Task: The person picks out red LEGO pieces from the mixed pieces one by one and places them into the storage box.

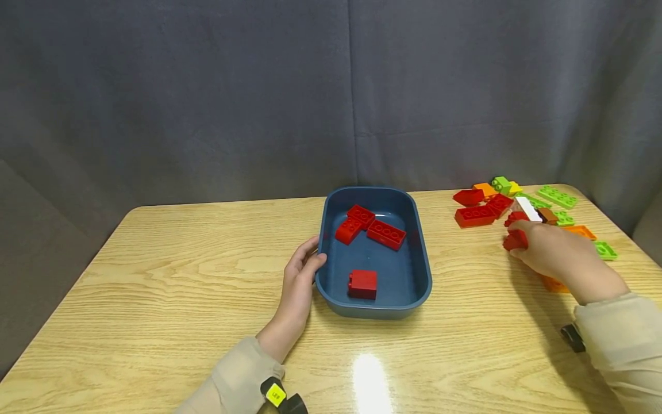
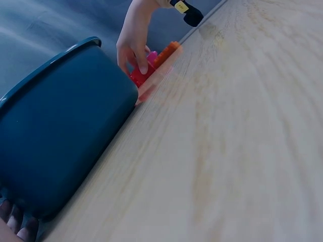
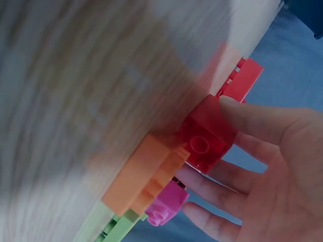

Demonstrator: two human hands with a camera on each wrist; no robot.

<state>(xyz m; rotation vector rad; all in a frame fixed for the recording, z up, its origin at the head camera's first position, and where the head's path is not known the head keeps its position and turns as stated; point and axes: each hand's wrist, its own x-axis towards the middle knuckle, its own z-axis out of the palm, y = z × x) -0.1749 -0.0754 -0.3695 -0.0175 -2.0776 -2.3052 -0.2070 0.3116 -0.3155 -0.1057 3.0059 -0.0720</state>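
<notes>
A blue plastic bin (image 1: pixel 377 312) stands mid-table with several red toy bricks inside, one red brick (image 1: pixel 363 284) apart near its front end. My left hand (image 1: pixel 296 290) grips the bin's left side, thumb at the rim and fingers along the outer wall. At the right, my right hand (image 1: pixel 561 253) pinches a red brick (image 1: pixel 514 240) among the loose bricks. In the right wrist view, the thumb lies on one side of that red brick (image 3: pixel 209 128) and fingers reach round the other. An orange brick (image 3: pixel 144 174) and a pink brick (image 3: pixel 166 201) lie close by it.
Beyond the right hand lie more loose bricks: a long red one (image 1: pixel 474 216), a white one (image 1: pixel 528 208), a brown one (image 1: pixel 547 216) and a green plate (image 1: pixel 557 196). A grey curtain (image 1: pixel 233 103) hangs behind the wooden table (image 1: pixel 181 276).
</notes>
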